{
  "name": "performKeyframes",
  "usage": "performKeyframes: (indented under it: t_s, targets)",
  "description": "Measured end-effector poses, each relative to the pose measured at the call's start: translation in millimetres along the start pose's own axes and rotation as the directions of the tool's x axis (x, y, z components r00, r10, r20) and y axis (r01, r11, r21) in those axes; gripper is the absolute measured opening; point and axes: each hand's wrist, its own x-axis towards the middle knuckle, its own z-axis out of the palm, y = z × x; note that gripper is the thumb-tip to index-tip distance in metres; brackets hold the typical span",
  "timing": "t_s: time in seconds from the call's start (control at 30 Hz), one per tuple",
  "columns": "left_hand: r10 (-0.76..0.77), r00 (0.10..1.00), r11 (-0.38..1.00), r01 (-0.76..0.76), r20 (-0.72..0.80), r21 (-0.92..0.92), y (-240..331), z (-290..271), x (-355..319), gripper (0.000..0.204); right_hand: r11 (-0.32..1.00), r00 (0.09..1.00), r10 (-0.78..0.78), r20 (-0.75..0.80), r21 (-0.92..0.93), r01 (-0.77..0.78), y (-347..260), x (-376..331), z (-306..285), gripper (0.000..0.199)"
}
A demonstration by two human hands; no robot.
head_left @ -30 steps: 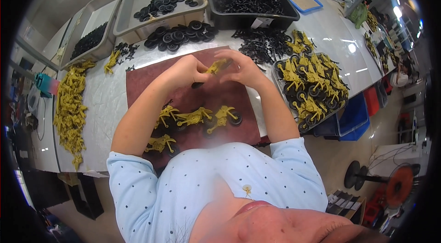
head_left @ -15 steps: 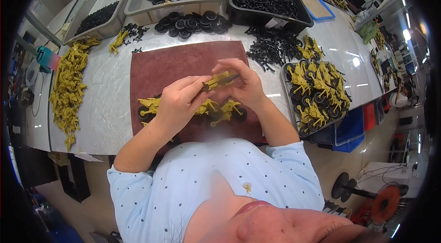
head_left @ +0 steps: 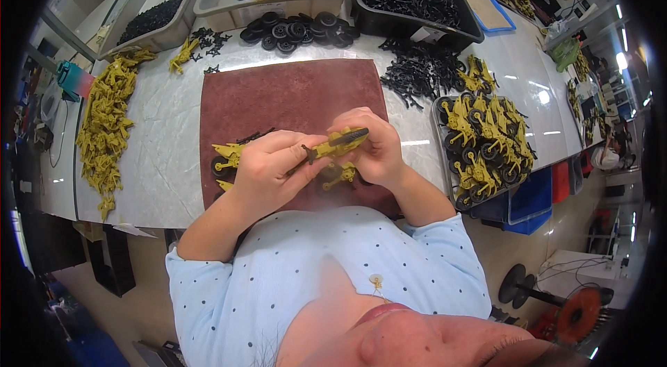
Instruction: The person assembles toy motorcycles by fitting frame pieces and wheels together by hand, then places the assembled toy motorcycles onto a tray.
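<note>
Between both hands is a yellow plastic toy motorcycle [head_left: 335,145], held above the dark red mat [head_left: 285,96]. A black wheel shows at its right end and a small black part at its left end. My left hand [head_left: 269,163] pinches the left end with thumb and fingers. My right hand [head_left: 379,150] is closed around the right end, its fingers curled by the wheel. Under and beside the hands, more yellow toy motorcycles [head_left: 226,159] lie on the mat, partly hidden by my hands and forearms.
Yellow toy bodies [head_left: 108,124] are heaped at the left. Loose black wheels [head_left: 295,31] and small black parts [head_left: 420,72] lie beyond the mat, before grey bins [head_left: 271,11] and a black bin [head_left: 410,27]. A tray [head_left: 458,190] of wheeled yellow motorcycles stands at the right.
The right hand has come down and its fingers have closed on the toy motorcycle's wheel end. The toy has turned a little and sits lower; the left hand still grips it.
</note>
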Motion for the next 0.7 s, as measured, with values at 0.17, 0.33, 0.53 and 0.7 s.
performKeyframes:
  t_s: [0.17, 0.33, 0.53, 0.7]
  targets:
    - [-0.114, 0.993, 0.993, 0.114, -0.013, -0.013, -3, 0, -3, 0.025, 0.987, 0.987, 0.16, -0.003, -0.004, -0.16, -14, 7, 4, 0.034]
    - [-0.07, 0.997, 0.995, 0.072, -0.026, 0.068, -9, 6, -8, 0.025, 0.935, 0.947, 0.312, -0.074, 0.202, -0.292, -11, 0, 13, 0.035]
    - [-0.036, 0.998, 0.998, 0.039, -0.043, 0.054, -12, 11, -11, 0.028, 0.988, 0.982, 0.135, -0.128, -0.063, -0.144, -17, 2, 16, 0.031]
    - [0.004, 0.998, 0.997, 0.001, -0.063, 0.076, -18, 9, -9, 0.029, 0.994, 0.997, -0.014, -0.077, -0.105, 0.006, -1, 9, 9, 0.037]
